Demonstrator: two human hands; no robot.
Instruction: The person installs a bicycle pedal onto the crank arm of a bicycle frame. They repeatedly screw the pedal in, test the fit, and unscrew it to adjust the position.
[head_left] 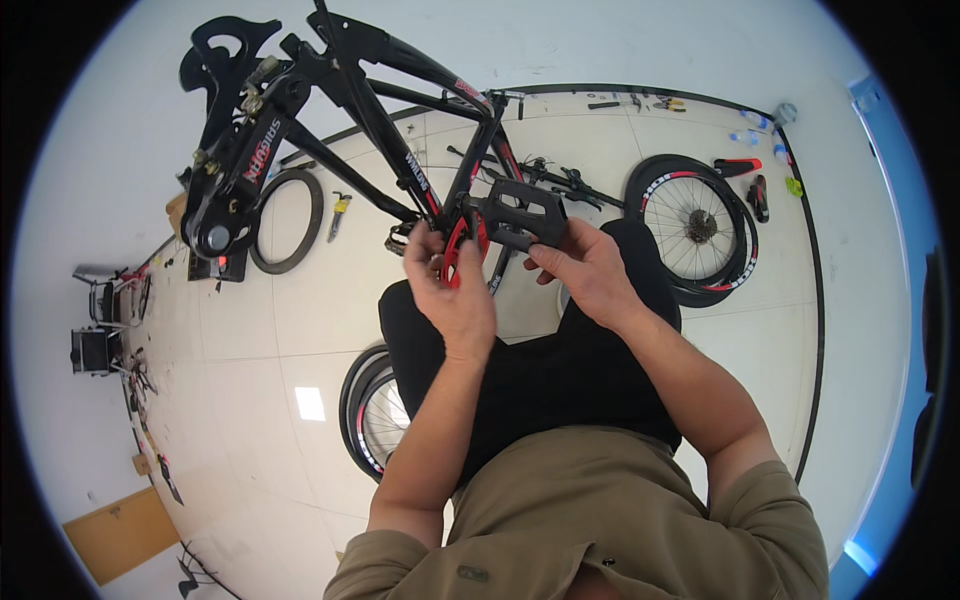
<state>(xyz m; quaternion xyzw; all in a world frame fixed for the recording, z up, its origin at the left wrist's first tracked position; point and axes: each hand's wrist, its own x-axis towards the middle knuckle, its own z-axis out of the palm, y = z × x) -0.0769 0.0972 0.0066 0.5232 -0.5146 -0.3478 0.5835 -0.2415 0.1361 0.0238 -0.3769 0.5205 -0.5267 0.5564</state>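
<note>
A black bicycle frame stands before me, clamped or propped at the upper left. My right hand grips a black flat pedal by its outer edge, with thumb and fingers. The pedal's inner end is beside the crank area, and whether it is threaded in cannot be seen. My left hand is closed around the edge of a red chainring, its thumb on one side and its curled fingers on the other. Part of the chainring is hidden behind that hand. Another pedal shows on the frame's far side.
A wheel with a cassette lies on the floor at the right, near a black-and-red saddle. Another wheel is by my left leg. A loose tire and a yellow-handled tool lie left. Several tools line the far edge.
</note>
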